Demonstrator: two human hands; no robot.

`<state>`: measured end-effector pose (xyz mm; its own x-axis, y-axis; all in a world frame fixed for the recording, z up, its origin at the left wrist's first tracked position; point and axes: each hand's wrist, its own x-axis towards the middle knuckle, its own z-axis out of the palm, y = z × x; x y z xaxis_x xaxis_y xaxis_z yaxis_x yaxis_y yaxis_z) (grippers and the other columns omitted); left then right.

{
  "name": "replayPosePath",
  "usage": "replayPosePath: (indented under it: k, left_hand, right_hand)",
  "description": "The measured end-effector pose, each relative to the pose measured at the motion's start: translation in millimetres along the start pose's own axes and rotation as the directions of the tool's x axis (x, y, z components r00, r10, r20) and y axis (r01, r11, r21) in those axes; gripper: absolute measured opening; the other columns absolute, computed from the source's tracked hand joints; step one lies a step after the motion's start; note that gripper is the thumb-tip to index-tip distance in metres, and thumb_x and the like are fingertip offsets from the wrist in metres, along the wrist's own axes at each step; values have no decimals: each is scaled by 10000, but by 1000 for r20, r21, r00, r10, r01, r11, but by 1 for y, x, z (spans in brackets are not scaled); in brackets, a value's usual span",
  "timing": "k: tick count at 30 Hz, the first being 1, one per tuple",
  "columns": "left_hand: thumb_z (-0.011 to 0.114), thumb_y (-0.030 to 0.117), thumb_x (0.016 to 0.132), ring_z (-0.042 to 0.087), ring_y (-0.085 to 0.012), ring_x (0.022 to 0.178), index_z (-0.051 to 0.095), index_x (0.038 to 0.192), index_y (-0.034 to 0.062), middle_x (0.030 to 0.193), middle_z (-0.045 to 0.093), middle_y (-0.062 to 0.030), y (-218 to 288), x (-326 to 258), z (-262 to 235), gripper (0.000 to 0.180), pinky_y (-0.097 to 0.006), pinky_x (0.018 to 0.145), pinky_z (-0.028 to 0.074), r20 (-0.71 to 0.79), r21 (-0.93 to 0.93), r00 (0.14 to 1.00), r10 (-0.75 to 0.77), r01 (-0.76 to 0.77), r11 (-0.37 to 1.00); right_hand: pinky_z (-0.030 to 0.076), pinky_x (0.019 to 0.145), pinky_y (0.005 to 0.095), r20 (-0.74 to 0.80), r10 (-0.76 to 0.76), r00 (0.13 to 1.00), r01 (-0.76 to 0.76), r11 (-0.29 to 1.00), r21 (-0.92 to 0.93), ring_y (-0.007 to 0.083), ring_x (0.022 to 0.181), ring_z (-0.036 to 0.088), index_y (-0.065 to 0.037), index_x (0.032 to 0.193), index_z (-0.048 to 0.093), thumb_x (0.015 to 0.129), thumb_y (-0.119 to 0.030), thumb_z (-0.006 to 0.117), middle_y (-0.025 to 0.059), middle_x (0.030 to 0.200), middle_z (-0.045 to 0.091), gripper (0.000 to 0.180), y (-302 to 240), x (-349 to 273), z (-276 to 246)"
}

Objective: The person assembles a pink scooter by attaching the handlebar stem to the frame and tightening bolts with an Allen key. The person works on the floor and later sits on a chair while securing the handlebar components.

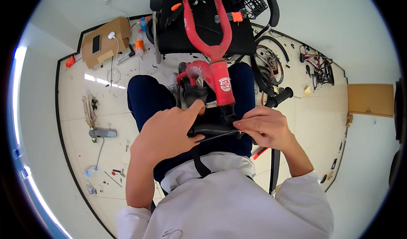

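The red bicycle frame (220,76) sits between your knees, its fork (228,31) pointing to the far side and the black handlebar (211,130) across your lap at the near end. Your left hand (165,126) is curled over the bar's left part, its underside hidden. Your right hand (267,126) has its fingertips bunched just right of the head tube's near end, seemingly pinching the right end of a thin dark rod (218,135); what lies under them is covered.

With both hands close together, a slip of the rod could rap your knuckles against the bar or nip your left thumb, which lies beside it. If your left grip slackens, the bar may swivel, and the black rubber grip (282,97) on the right could swing with it.

Only your legs plainly steady the frame; should your knees part, it might roll or drop. The fork reaches over the chair (176,40), though contact is unclear, so a twist could knock the orange-handled tool (176,6) or the basket (253,4) at the far right.

Farther out, small loose parts lie about the floor (78,171) near the hammer (101,133); a dropped fastener could be lost among them.
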<state>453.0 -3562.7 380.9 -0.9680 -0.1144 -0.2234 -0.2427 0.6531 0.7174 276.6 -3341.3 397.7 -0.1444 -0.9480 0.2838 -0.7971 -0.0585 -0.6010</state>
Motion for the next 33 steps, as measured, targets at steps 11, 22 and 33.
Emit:
replayPosePath:
  k: [11, 22, 33]
  left_hand:
    - [745, 56, 785, 680, -233, 990, 739, 1138, 251, 1131, 707, -1, 9, -20, 37, 404, -343, 771, 531, -352, 537, 800, 487, -254, 805]
    - [741, -1, 798, 663, -257, 905, 692, 1074, 87, 1057, 718, -43, 10, -3, 30, 293, -364, 796, 500, -444, 203, 854, 270, -197, 959]
    - [749, 0, 774, 646, -261, 819, 658, 999, 89, 930, 704, -38, 13, -2, 32, 258, -369, 759, 494, -493, 122, 847, 200, -161, 979]
  right_hand:
    - [582, 641, 320, 246, -314, 917, 324, 946, -3, 217, 840, 701, -24, 984, 765, 768, -71, 794, 63, 986, 762, 223, 24, 27, -22]
    - [492, 546, 299, 233, -79, 969, 156, 931, -330, 194, 701, 649, -47, 924, 737, 777, -105, 804, 37, 871, 656, 172, -4, 29, -21]
    - [560, 623, 353, -153, 340, 928, -368, 899, -237, 276, 727, 671, 31, 990, 694, 774, -270, 886, 98, 901, 626, 418, -44, 17, 15]
